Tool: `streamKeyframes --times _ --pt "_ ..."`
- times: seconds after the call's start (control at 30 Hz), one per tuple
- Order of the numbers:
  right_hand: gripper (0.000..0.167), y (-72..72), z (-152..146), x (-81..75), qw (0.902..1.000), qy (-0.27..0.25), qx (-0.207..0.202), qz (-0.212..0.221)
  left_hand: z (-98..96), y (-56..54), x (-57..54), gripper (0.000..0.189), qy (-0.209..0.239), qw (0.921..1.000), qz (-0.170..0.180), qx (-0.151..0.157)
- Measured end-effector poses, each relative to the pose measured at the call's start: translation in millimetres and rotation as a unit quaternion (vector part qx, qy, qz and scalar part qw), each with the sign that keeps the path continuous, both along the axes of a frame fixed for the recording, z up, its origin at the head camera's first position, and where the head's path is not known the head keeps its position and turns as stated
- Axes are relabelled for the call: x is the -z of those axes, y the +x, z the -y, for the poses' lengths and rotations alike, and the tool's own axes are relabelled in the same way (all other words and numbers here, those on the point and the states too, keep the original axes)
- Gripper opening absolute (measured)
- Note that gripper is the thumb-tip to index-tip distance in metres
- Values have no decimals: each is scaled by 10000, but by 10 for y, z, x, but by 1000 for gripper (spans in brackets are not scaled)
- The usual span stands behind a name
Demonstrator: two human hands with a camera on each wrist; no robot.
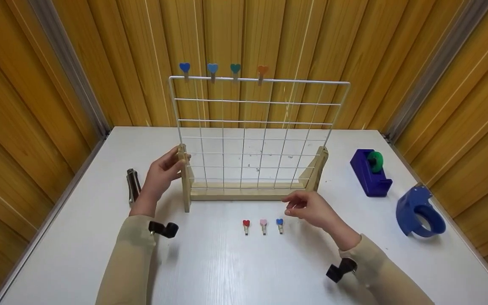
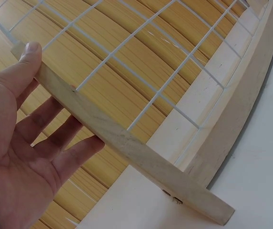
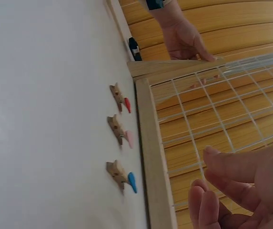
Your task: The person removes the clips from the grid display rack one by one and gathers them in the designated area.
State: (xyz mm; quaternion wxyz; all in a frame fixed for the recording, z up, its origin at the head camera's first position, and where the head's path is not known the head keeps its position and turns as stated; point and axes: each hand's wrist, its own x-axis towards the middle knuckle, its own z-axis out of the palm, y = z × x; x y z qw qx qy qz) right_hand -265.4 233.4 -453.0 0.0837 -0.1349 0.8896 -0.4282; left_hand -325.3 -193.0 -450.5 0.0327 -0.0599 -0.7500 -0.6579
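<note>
My left hand [image 1: 162, 173] grips the left wooden upright [image 2: 122, 143] of a white wire grid rack [image 1: 252, 123], thumb on one side and fingers on the other. Above the table, by the rack's wooden base bar [image 1: 244, 194], my right hand [image 1: 309, 207] holds nothing, its fingers loosely bent. Just left of it lies a small wooden clothespin with a blue heart [image 1: 280, 226]. A pink-heart clothespin [image 1: 263, 226] and a red-heart clothespin [image 1: 246, 227] continue the row. Several heart clothespins are clipped along the top wire: dark blue [image 1: 185, 70], light blue [image 1: 213, 71], green [image 1: 235, 70] and orange [image 1: 262, 73].
On the right of the white table [image 1: 227, 271] stand a purple tape dispenser [image 1: 370, 173] with a green reel and a blue ring-shaped tape holder [image 1: 420, 212]. A dark stapler-like object [image 1: 133, 184] lies left of my left hand. Wood-grain panels [image 1: 244, 38] enclose the table.
</note>
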Motion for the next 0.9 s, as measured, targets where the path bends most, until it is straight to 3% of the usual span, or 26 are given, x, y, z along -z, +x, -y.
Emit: streamKeyframes --times 0.23,0.53,0.9 --pt "29 44 38 -339 9991 -362 -50 -197 -2 0 8 60 158 9998 -139 29" --pt "30 64 112 -812 9974 -436 29 -569 -6 -6 1 61 129 9998 -162 35" --pt "28 25 215 -1375 9895 -597 47 -1316 -1 -4 13 62 133 9996 -234 45"
